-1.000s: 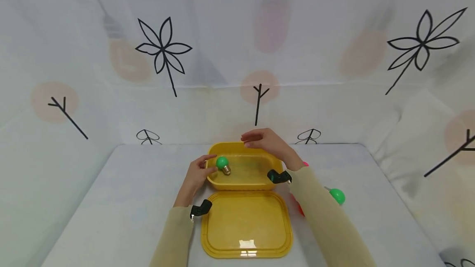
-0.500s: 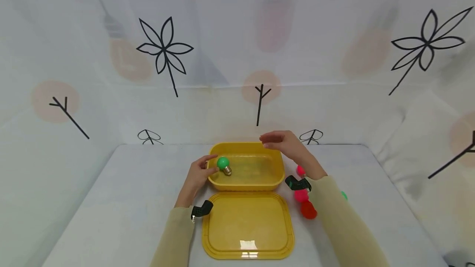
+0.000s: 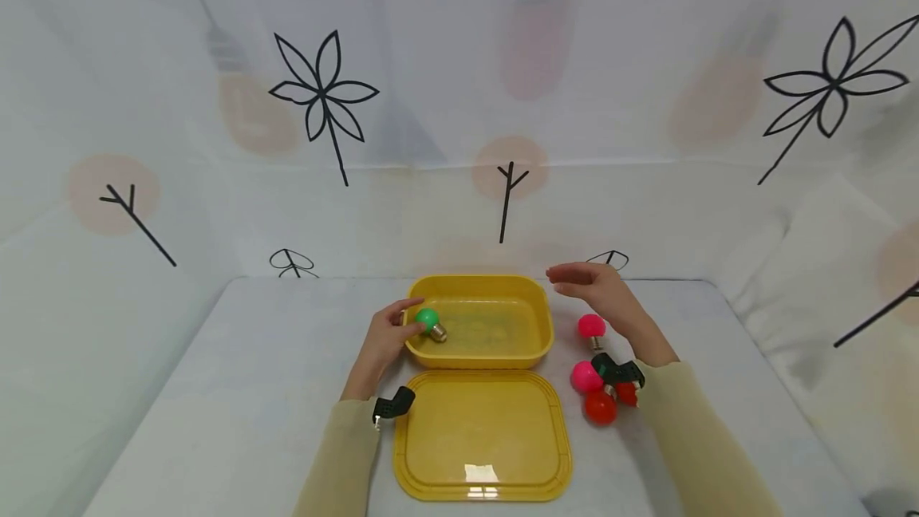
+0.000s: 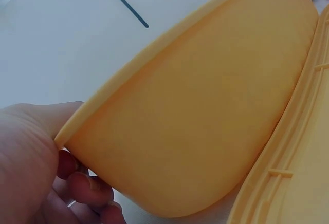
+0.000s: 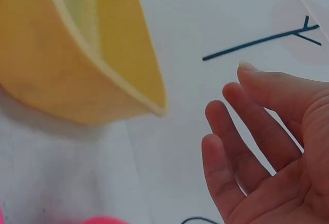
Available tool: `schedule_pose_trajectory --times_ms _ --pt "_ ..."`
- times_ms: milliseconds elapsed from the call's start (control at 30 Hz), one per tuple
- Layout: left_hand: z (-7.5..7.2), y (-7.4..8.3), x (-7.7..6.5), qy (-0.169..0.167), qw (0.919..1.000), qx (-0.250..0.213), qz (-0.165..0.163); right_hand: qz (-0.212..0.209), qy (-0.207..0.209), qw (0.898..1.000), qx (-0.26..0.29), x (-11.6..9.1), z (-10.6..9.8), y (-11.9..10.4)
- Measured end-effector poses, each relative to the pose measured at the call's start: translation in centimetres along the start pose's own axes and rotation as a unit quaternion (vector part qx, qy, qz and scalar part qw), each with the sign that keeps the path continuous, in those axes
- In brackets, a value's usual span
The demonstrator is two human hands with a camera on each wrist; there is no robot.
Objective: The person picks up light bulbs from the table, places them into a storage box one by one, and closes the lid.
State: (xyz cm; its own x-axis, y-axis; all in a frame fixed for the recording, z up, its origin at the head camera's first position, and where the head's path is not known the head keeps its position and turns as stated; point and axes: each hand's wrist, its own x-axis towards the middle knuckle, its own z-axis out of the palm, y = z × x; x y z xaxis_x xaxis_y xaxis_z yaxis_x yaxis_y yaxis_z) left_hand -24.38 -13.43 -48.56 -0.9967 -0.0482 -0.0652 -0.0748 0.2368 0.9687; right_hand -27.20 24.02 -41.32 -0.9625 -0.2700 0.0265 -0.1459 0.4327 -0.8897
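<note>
A yellow plastic box (image 3: 495, 361) holds one green light bulb (image 3: 427, 318) with a metal screw base, lying at its left end. My left hand (image 3: 384, 340) grips the box's left rim; in the left wrist view the thumb goes over the edge (image 4: 115, 82) and the other fingers curl under it outside. Beyond the box's right end my right hand (image 3: 605, 299) is in the air with loosely bent fingers and holds nothing. The right wrist view shows that hand (image 5: 267, 147) apart from the box corner.
A flat yellow lid (image 3: 483, 437) lies directly in front of the box. Right of the box are a pink bulb (image 3: 592, 326), another pink bulb (image 3: 585, 377) and red bulbs (image 3: 600, 408), partly behind the right wrist strap. A white patterned cloth (image 3: 431, 206) hangs behind the table.
My right hand has moved right, from above the box to beyond its right end, uncovering pink and red bulbs. The green bulb has shifted slightly within the box. The left hand stays at the rim.
</note>
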Motion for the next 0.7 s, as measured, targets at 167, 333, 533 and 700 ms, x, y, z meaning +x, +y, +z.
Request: schedule_pose_trajectory --times_ms 167,333,533,700 --pt "0.0 0.1 0.0 -0.001 0.9999 -0.012 0.002 0.006 0.012 1.000 -0.011 -1.0 -1.2 1.0" --pt "0.1 0.1 -0.1 0.001 0.9999 -0.013 0.006 0.014 0.025 0.999 -0.031 -2.1 -2.0 1.8" --pt "0.1 0.1 -0.1 0.003 0.9998 -0.016 0.010 0.031 0.034 0.998 -0.041 -3.0 -2.3 2.9" --pt "0.1 -0.1 0.0 0.004 0.9998 -0.018 0.000 0.048 0.033 0.997 -0.048 -3.8 -2.7 4.0"
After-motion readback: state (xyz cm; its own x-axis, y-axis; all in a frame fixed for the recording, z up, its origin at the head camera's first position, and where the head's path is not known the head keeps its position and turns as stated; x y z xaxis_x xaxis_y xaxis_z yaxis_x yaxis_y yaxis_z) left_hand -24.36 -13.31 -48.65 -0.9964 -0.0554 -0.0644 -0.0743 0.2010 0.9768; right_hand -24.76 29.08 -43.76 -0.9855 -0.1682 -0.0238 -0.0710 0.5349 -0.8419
